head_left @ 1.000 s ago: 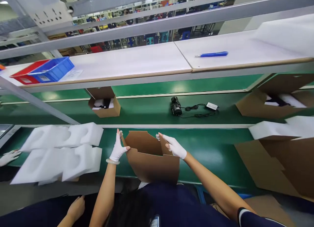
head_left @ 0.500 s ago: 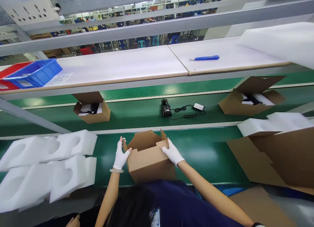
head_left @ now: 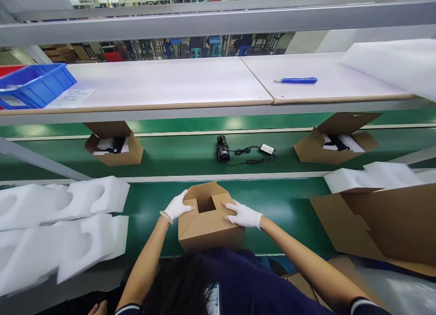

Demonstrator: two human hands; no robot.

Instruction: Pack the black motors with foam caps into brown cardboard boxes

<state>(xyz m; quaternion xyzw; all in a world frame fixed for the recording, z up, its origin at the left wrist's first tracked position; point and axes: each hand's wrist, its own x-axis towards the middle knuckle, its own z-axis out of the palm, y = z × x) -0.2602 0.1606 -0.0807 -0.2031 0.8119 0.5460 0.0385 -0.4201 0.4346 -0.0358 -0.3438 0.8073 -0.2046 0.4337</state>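
Note:
A brown cardboard box sits before me on the green belt, its flaps folded inward around a dark square gap in the top. My left hand, in a white fingerless glove, grips the box's left side with the thumb over the flap. At the right side, my right hand, gloved the same way, holds the box with fingers and thumb on the right flap. Beyond the box, a black cylindrical device lies with its cable and a small white-labelled adapter.
White foam blocks are stacked at left, more foam at right. Open boxes with foam and black parts stand at back left and back right. A large open carton is at right. The shelf above holds a blue bin and blue pen.
The box's raised side flaps have been folded inward over the opening. Both hands have moved from its upper edges onto the flaps. The view has shifted slightly.

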